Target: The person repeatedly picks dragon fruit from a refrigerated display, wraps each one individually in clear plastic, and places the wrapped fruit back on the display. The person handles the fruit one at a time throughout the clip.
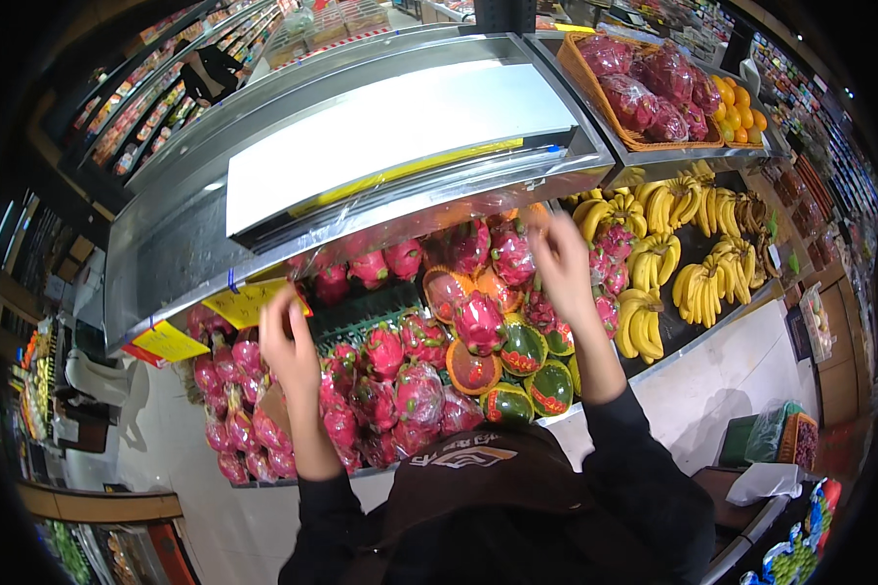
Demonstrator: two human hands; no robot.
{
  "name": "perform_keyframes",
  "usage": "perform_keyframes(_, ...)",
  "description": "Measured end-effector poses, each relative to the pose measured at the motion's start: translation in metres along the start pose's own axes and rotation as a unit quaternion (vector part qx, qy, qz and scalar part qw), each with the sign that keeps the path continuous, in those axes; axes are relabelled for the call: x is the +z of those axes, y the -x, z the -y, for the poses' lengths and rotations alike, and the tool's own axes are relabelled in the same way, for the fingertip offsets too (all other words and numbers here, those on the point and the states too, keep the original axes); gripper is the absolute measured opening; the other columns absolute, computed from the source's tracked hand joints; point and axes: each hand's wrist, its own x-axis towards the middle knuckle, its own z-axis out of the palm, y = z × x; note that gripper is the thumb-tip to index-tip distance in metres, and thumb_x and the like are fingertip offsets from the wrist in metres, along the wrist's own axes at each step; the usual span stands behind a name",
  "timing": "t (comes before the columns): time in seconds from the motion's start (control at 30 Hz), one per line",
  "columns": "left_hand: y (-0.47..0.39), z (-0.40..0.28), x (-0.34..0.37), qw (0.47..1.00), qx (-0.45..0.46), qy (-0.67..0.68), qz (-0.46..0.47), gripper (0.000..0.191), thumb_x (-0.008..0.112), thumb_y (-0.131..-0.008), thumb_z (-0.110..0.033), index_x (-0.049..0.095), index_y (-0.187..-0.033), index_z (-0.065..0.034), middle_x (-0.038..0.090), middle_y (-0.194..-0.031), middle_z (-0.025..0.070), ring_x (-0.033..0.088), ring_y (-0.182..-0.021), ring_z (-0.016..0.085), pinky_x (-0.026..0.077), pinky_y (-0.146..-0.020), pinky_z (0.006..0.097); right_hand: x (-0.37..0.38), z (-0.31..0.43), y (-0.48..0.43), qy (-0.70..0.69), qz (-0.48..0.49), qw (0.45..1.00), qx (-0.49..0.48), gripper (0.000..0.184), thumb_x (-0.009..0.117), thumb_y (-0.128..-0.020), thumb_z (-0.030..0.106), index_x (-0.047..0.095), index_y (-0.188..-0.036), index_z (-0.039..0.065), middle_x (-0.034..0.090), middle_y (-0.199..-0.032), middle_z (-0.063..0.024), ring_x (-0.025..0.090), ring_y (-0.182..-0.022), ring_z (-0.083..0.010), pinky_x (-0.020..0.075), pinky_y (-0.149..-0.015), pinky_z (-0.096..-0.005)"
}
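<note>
My left hand [284, 325] is raised beside a yellow price sign [243, 301] that hangs from the metal shelf's front edge; whether its fingers touch the sign is unclear. My right hand [556, 248] is lifted over the fruit display near the shelf edge, fingers curled and slightly blurred. Between the hands lie dragon fruits [385, 351], some film-wrapped. One dragon fruit [480, 322] rests on round packs with orange rims. Green round packs [523, 344] with red print sit beside them. A dark green crate [366, 314] shows behind the front row of dragon fruits.
The metal shelf [175, 241] overhangs the fruit and carries a white board [402, 139]. Bananas [640, 325] lie to the right. A wicker basket [633, 139] of wrapped dragon fruits stands at upper right, beside oranges [735, 110]. A person [208, 73] is at upper left.
</note>
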Motion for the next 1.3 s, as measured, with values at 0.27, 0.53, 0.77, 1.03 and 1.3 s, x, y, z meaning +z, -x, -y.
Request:
perform_keyframes(0.27,-0.087,-0.029,0.065,0.939,-0.035,-0.327,-0.104,0.038,0.062,-0.089,-0.039,0.069,-0.11,-0.007,0.053,-0.116,0.0171,0.044,-0.114,0.035,0.031,-0.101,0.0523,0.046,-0.008,-0.117,0.355,-0.206,0.912,0.025,0.027,0.063,-0.087,0.027,0.07,-0.094,0.002,0.052,-0.1,-0.0182,0.051,-0.097,-0.0355,0.0427,-0.086,-0.0456)
perform_keyframes(0.53,-0.104,-0.014,0.084,0.941,-0.102,-0.311,-0.083,0.046,0.065,-0.081,-0.052,0.078,-0.093,-0.0086,0.052,-0.11,0.0221,0.038,-0.119,0.04,0.02,-0.106,0.0589,0.07,-0.028,-0.118,0.324,-0.166,0.922,0.132,0.048,0.06,-0.085,0.045,0.075,-0.1,0.001,0.037,-0.141,-0.0271,0.028,-0.133,-0.0439,0.0227,-0.106,-0.059)
perform_keyframes(0.77,-0.097,-0.007,0.092,0.971,-0.086,-0.206,-0.087,0.033,0.069,-0.081,-0.04,0.076,-0.094,-0.0114,0.052,-0.108,0.0183,0.037,-0.122,0.037,0.016,-0.109,0.0582,0.083,-0.034,-0.119,0.188,-0.223,0.947,0.138,0.032,0.07,-0.079,0.033,0.074,-0.092,0.004,0.033,-0.145,-0.0244,0.019,-0.139,-0.0434,0.0155,-0.108,-0.0622)
perform_keyframes(1.03,-0.093,-0.009,0.104,0.974,-0.076,-0.064,-0.204,0.025,0.069,-0.087,-0.036,0.072,-0.082,-0.012,0.054,-0.113,0.0113,0.039,-0.119,0.032,0.016,-0.108,0.0543,0.084,-0.042,-0.111,0.15,-0.261,0.947,0.113,0.029,0.071,-0.086,0.037,0.068,-0.082,0.009,0.043,-0.14,-0.0135,0.025,-0.136,-0.0369,0.0195,-0.108,-0.058)
perform_keyframes(1.3,-0.086,-0.025,0.079,0.972,-0.139,0.051,-0.18,0.029,0.064,-0.092,-0.031,0.063,-0.075,-0.0073,0.057,-0.115,0.0041,0.041,-0.116,0.026,0.024,-0.102,0.0475,0.08,-0.021,-0.098,0.004,-0.331,0.934,0.136,0.027,0.064,-0.092,0.036,0.066,-0.087,0.01,0.044,-0.136,-0.0087,0.032,-0.126,-0.0329,0.025,-0.107,-0.0517)
